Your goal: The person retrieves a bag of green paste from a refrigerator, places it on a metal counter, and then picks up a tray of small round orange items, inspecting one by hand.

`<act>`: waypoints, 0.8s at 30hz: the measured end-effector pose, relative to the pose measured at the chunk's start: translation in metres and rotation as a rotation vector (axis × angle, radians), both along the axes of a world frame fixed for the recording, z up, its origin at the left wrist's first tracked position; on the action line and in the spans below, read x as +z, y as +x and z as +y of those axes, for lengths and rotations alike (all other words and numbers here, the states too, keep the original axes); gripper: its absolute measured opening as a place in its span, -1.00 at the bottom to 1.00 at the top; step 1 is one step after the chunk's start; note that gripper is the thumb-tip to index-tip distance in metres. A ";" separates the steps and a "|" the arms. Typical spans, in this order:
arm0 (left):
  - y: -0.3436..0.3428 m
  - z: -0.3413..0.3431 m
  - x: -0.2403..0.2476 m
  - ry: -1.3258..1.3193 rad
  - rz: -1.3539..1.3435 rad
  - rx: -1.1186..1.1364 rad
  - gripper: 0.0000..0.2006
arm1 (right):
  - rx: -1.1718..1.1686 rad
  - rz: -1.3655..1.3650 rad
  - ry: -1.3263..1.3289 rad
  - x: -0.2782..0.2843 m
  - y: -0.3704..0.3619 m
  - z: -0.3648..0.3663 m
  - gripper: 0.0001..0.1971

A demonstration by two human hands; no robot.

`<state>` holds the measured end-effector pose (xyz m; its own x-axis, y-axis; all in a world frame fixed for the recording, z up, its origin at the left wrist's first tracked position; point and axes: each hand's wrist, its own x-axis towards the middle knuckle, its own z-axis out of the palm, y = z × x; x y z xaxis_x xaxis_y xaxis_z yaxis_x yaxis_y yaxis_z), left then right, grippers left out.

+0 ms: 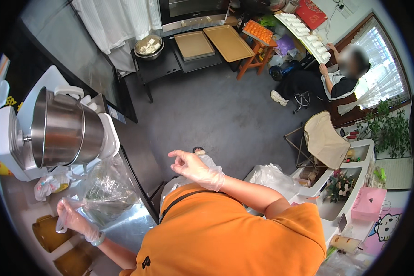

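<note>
My left hand [73, 218], in a thin clear glove, is at the steel worktop [135, 221] on the left. Its fingers are closed on the edge of a clear plastic bag [110, 186] that seems to have something green inside. Loose film around the fingertips blurs where glove ends and bag begins. In front of my body hangs my right hand [193, 169], also gloved, with nothing in it. Its index finger points left and the other fingers bend loosely. A white stand mixer [11, 138] with a steel bowl [69, 129] stands just beyond the bag.
A small knotted bag [50, 186] lies below the mixer. Across the floor, a low black table [156, 71] bears a bowl of white pieces [149, 47] and baking trays [194, 44]. A folding chair [324, 140] stands right. A seated person [345, 76] works at white trays [303, 34].
</note>
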<state>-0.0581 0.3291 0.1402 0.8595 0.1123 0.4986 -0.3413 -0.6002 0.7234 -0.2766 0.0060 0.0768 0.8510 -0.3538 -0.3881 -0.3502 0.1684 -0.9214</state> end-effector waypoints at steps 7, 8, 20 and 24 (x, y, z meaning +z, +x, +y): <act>-0.006 0.001 0.019 0.041 -0.096 0.099 -0.80 | 0.032 0.013 -0.046 0.008 0.005 -0.032 -0.64; -0.014 -0.010 0.033 -0.083 -0.124 0.137 -0.80 | 0.033 -0.009 -0.072 0.003 0.007 -0.034 -0.64; -0.044 -0.039 0.095 0.226 -0.107 0.004 -0.89 | 0.061 -0.088 -0.046 -0.026 0.039 -0.030 -0.67; -0.073 -0.003 0.086 0.051 -0.127 0.158 -0.68 | 0.133 -0.022 0.005 -0.036 0.040 -0.017 -0.81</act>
